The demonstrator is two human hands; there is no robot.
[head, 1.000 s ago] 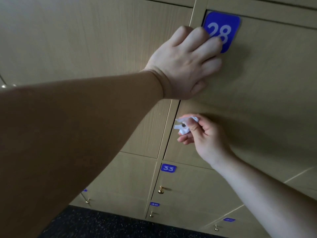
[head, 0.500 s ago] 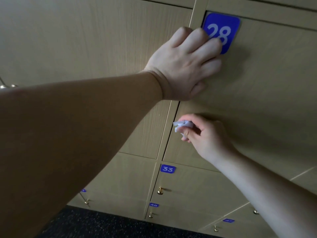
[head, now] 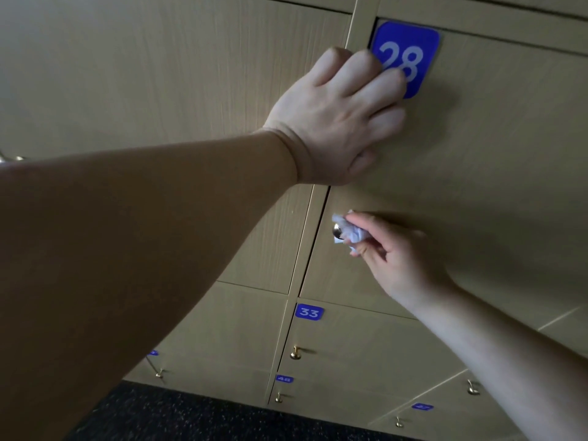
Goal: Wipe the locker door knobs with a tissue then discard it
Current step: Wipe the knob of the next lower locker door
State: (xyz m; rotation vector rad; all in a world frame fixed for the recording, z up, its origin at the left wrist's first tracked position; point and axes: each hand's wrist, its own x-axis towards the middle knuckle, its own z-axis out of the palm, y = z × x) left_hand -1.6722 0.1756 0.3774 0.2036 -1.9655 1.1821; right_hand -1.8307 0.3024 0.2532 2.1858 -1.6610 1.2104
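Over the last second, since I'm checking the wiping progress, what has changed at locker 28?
The right hand shifted its tissue on the knob: the wad covered the knob half a second ago, and now the knob's shiny left side shows. It grips the tissue throughout. The left hand stayed pressed on the door beside the 28 plate.

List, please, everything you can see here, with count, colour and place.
locker doors: several, beige wood-grain, filling the wall.
number plates: five, blue; 28 top, 33 and 48 below, two unreadable.
wiped knob: one, metallic, door 28's left edge, partly under the tissue.
other knobs: at least five, brass, lower doors.
tissue: one, white, crumpled, against the wiped knob.
floor: one strip, dark speckled, bottom.
sleeve: one, tan, left forearm.
left hand: one, rests on door 28, overlapping plate 28.
right hand: one, pinches the tissue.
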